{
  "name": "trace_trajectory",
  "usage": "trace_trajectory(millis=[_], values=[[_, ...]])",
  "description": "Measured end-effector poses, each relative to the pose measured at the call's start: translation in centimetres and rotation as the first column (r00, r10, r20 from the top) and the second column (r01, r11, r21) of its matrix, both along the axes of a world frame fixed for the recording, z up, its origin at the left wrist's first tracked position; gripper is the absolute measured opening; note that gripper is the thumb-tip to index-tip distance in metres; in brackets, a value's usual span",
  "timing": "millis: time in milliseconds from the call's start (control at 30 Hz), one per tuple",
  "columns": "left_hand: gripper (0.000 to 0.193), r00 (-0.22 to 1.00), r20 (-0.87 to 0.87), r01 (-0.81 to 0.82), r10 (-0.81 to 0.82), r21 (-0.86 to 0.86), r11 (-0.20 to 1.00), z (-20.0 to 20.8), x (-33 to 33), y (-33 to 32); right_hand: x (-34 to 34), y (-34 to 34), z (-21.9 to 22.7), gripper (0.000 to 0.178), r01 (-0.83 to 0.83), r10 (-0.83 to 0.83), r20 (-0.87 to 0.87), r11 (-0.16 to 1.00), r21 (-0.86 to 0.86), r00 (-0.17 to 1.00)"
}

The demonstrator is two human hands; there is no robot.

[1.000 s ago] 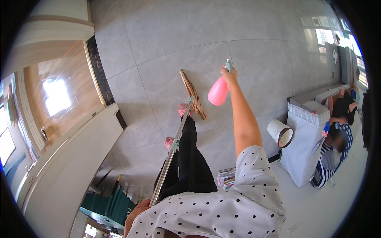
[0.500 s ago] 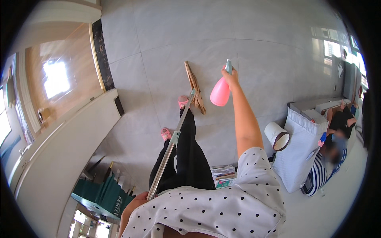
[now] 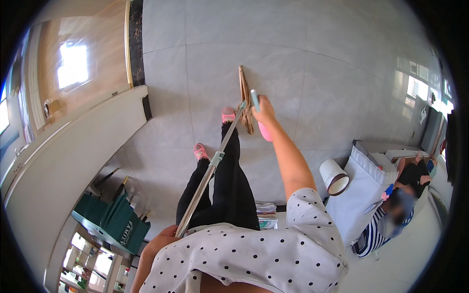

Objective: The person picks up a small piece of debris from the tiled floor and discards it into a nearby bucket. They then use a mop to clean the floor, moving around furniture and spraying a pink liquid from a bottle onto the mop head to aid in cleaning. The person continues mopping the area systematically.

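Observation:
My left hand [image 3: 165,236], low beside my waist, is closed round the upper end of a silver mop pole [image 3: 201,186]. The mop slants away from me, down to a long flat head covered with a brown cloth [image 3: 244,83], which lies on the grey floor in front of my feet. My right hand [image 3: 265,110] grips the neck of a pink spray bottle [image 3: 264,132] with a pale green spray head [image 3: 254,99]. The bottle is held just right of the mop head. My hand and forearm cover much of its pink body.
A white bin [image 3: 334,177] stands to the right, by a bed or sofa with a white cover [image 3: 359,195]. Another person [image 3: 398,210] lies there. At left are a white wall edge [image 3: 73,166] and a green box [image 3: 112,219]. Papers [image 3: 266,215] are stacked behind my legs.
My right hand has brought the spray bottle left and nearer the mop head, turning it so my hand hides most of it. My left hand keeps its grip on the pole. The view has shifted slightly.

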State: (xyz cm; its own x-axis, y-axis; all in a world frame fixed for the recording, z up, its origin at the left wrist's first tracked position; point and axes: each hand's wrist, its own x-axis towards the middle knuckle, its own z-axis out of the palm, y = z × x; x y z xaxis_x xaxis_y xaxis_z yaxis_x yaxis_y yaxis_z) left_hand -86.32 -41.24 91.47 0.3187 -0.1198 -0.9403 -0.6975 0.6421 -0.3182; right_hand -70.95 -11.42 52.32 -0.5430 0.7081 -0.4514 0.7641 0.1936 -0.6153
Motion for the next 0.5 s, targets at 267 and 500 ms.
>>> trace_trajectory(millis=[267,500], values=[[0.038,0.993,-0.016,0.115,-0.115,0.009,0.993,-0.2,1.0,-1.1,-1.2,-4.3,-1.9,0.026,-0.202,0.221,0.186,0.973,-0.115,0.957],[0.038,0.99,-0.054,0.13,-0.127,0.067,0.989,-0.6,1.8,-2.1,-4.9,-6.2,-0.4,0.024,-0.376,0.381,0.112,0.925,-0.06,0.918]])
